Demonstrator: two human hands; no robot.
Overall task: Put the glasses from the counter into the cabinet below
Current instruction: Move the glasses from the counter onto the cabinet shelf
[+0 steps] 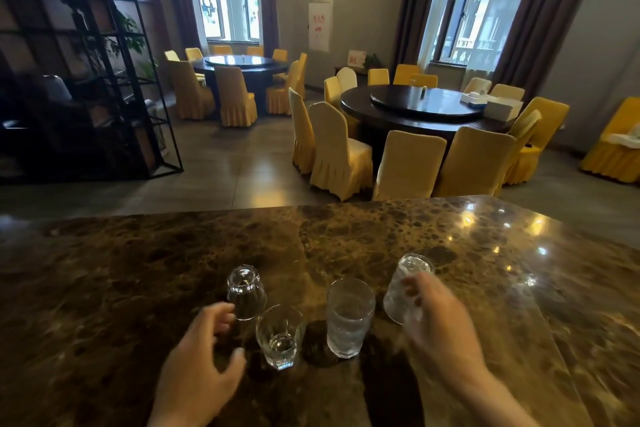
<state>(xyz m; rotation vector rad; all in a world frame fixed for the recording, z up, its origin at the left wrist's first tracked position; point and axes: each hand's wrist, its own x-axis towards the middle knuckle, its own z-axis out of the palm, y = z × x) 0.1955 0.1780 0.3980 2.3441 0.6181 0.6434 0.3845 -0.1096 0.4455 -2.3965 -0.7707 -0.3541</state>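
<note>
On the marble surface (346,236) stand four glasses. The right hand (440,319) grasps the tilted right glass (405,291); the left hand (204,350), fingers released, nears the upturned glass (246,291). A firm mid-body grip should prevent slipping.

Yellow-covered chairs (339,152) around round tables (426,107)

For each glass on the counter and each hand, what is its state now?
Far left glass: upside down on counter.
Near left glass: upright, unheld.
Middle glass: upright, unheld.
Right glass: inverted, tilted, gripped.
Left hand: open, fingertips at far left glass.
Right hand: closed on right glass.
</note>
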